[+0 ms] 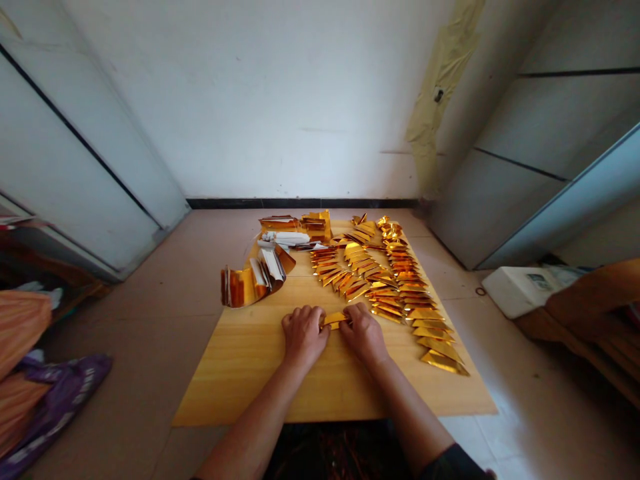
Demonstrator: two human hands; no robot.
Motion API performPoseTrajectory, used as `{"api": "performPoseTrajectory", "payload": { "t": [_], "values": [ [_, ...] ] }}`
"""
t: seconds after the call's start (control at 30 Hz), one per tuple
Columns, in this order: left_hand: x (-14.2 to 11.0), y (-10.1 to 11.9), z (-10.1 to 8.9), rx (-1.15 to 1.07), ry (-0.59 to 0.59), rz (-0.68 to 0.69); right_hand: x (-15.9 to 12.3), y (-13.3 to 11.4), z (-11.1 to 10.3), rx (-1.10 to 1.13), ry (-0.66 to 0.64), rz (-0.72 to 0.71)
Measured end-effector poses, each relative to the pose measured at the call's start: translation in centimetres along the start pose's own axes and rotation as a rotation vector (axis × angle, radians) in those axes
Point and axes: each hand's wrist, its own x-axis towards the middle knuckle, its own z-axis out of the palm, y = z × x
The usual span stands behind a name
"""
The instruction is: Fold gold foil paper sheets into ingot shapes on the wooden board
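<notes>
My left hand (304,335) and right hand (364,332) are closed on a gold foil strip (335,320), pinching it from either end, just above the front edge of the wooden board (250,380). The fingers hide how tight the pinch is. Even pressure from both sides looks best for a crisp fold, away from the folded gold pieces (395,293).

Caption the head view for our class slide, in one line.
Left hand and right hand pinch gold foil on a wooden board beside rows of folded gold pieces.
</notes>
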Motion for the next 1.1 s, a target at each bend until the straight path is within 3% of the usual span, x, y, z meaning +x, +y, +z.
{"api": "performPoseTrajectory", "payload": {
  "t": [0.4,0.67,0.9,1.1],
  "values": [
    [-0.7,-0.8,0.2,-0.07,0.058,0.057,-1.2,0.5,-1.1,0.053,0.035,-0.076],
    [-1.0,-1.8,0.9,-0.093,0.098,0.178,-1.1,1.2,-0.3,0.0,0.058,-0.1],
    [-0.4,-1.6,1.0,-0.013,0.131,0.201,-0.6,1.1,0.2,-0.128,0.029,-0.057],
    [0.4,-2.0,1.5,-0.037,0.141,0.227,-1.1,1.3,-0.5,-0.082,0.027,-0.129]
  ]
}}
